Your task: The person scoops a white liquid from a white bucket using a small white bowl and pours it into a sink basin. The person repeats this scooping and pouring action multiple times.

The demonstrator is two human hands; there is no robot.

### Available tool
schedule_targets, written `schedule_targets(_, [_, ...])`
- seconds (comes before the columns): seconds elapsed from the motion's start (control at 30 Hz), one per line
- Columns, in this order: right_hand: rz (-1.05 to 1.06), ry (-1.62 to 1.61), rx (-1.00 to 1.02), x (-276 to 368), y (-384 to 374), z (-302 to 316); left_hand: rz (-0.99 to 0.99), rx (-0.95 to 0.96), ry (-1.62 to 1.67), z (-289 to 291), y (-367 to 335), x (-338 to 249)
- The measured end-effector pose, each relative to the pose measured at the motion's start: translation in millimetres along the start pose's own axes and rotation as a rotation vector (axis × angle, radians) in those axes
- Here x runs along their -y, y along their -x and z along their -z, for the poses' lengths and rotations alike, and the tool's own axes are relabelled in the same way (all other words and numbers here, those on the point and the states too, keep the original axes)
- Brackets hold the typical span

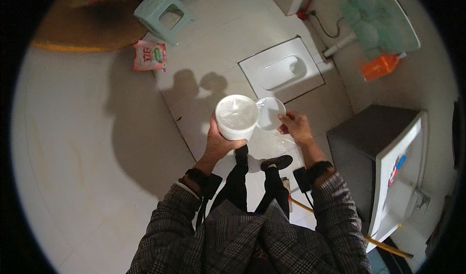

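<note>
A round white plastic tub (239, 134) is in my left hand (216, 142), its thumb along the front and its fingers around the left side. The tub's mouth faces up, and crumpled clear plastic film (237, 112) shows inside. Just to its right, my right hand (296, 127) pinches the right edge of a round white lid (268, 117). The lid is off the tub's mouth and close beside its rim. Shiny film also shows at the lid's upper left; I cannot tell whether it joins the film in the tub.
A squat toilet (280, 73) is set in the tiled floor ahead. To the right stand a grey cabinet (357, 143) with a white sink (383, 211) and an orange bottle (381, 68). Back left are a green stool (151, 9), a pink bag (148, 56) and a round table (92, 33).
</note>
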State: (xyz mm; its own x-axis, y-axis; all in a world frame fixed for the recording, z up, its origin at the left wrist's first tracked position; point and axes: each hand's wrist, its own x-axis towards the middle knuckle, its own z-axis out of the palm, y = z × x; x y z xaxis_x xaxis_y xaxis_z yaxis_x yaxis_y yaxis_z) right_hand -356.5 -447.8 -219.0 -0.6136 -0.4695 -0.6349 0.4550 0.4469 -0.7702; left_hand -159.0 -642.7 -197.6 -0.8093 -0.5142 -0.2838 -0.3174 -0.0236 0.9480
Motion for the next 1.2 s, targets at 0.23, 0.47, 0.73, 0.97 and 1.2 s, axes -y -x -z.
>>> schedule_targets(0.23, [0.201, 0.472, -0.120, 76.8, -122.6, -102.7, -0.118, -0.341, 0.009, 82.9, -29.1, 25.1])
schedule_targets(0.47, [0.663, 0.650, -0.391, 162.3, -131.4, -107.9, -0.188, -0.426, 0.163, 99.3, -57.2, -3.2])
schedule_targets(0.73, [0.240, -0.040, -0.228, 100.3, -64.0, -55.1, -0.162, -0.225, 0.219, 21.8, -79.1, -16.9])
schedule_targets(0.97, [0.209, -0.465, -0.286, 65.5, 57.7, 81.0, -0.194, 0.225, 0.160, -78.7, -74.0, -73.5])
schedule_targets(1.2, [0.424, -0.590, -0.677, 18.8, 240.3, 234.0, -0.436, 0.647, 0.113, -248.0, -26.4, -171.4])
